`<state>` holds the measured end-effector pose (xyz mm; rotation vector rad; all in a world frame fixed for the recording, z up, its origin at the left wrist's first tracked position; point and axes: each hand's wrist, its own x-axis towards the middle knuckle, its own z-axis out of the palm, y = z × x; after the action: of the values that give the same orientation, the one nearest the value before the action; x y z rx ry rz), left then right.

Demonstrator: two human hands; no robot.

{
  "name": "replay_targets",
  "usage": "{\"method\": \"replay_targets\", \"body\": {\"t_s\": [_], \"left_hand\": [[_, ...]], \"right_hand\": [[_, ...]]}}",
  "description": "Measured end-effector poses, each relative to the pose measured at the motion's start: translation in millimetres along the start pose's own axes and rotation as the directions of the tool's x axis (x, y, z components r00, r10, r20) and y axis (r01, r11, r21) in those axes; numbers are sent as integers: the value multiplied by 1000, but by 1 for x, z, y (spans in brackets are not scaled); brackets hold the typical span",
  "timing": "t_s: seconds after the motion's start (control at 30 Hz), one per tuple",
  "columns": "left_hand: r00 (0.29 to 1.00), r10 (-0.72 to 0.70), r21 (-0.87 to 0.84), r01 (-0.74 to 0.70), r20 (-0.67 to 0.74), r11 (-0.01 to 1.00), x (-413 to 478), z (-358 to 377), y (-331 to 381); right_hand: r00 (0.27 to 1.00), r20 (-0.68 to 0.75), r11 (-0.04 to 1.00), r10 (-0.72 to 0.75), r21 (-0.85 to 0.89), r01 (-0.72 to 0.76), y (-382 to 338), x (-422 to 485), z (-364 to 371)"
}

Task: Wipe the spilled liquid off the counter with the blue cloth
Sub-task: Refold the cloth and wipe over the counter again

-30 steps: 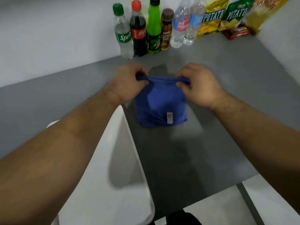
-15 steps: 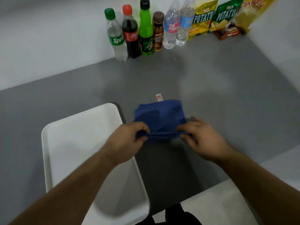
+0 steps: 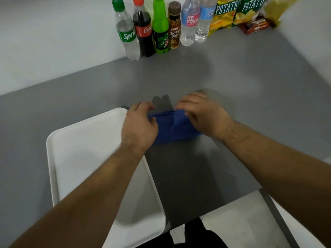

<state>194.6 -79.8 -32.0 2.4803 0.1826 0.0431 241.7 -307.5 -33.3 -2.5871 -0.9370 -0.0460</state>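
Handling: the blue cloth (image 3: 176,127) looks light, soft and limp — it sags and creases between the hands, so by my judgement it will bunch or slide under uneven pressure rather than hold a shape.
Where to take hold: the far folded edge near its two ends seems the sound place; a flat palm on top would likely serve better for the wipe itself.
Left hand (image 3: 139,127): fingers curled in, pinching the cloth's far-left edge.
Right hand (image 3: 203,115): fingers bent down, gripping the far-right edge; it is motion-blurred, so the exact pinch is unclear.
Cloth's look: deep blue, matte, folded into a compact band with a crease down the middle — no label showing.
Cloth's place: on the grey worktop (image 3: 250,90), mid-scene, its left end just beside the far right corner of the white tray (image 3: 59,144).
Spill: no liquid can be made out on the grey surface.
Backdrop: a row of bottles (image 3: 157,27) at 12 o'clock, well apart from the cloth.
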Motion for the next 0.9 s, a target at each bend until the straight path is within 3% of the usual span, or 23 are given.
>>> {"method": "replay_targets", "body": {"t_s": [0.07, 0.2, 0.3, 0.4, 0.5, 0.6, 0.67, 0.77, 0.9], "left_hand": [[999, 34, 39, -34, -11, 999, -9, 4, -7], [1000, 21, 44, -20, -23, 999, -18, 3, -19], [997, 40, 40, -38, -63, 998, -18, 0, -25], [995, 43, 31, -41, -85, 999, -17, -1, -30], [997, 58, 17, -57, -57, 998, -21, 2, -29], [990, 124, 3, -124, -62, 992, -29, 4, -28], [980, 174, -3, -175, -92, 985, -34, 3, -29], [949, 275, 28, -274, -153, 961, -41, 4, -32], [933, 293, 5, -299, -208, 954, -36, 2, -36]], "right_hand": [[960, 145, 969, -238, -25, 244, -3, 11, 8], [859, 427, 949, -283, -7, 316, -11, 25, 32], [912, 389, 986, -135, -43, 164, -15, 15, 47], [949, 284, 991, 136, -28, -133, -41, -9, 61], [893, 297, 936, 337, -1, -352, -81, -46, 74], [833, 368, 895, 413, 9, -447, -116, -90, 78], [838, 359, 905, 412, -50, -423, -130, -118, 75], [904, 333, 961, 269, -162, -226, -137, -145, 69], [912, 384, 988, 144, -107, -111, -125, -110, 78]]}}
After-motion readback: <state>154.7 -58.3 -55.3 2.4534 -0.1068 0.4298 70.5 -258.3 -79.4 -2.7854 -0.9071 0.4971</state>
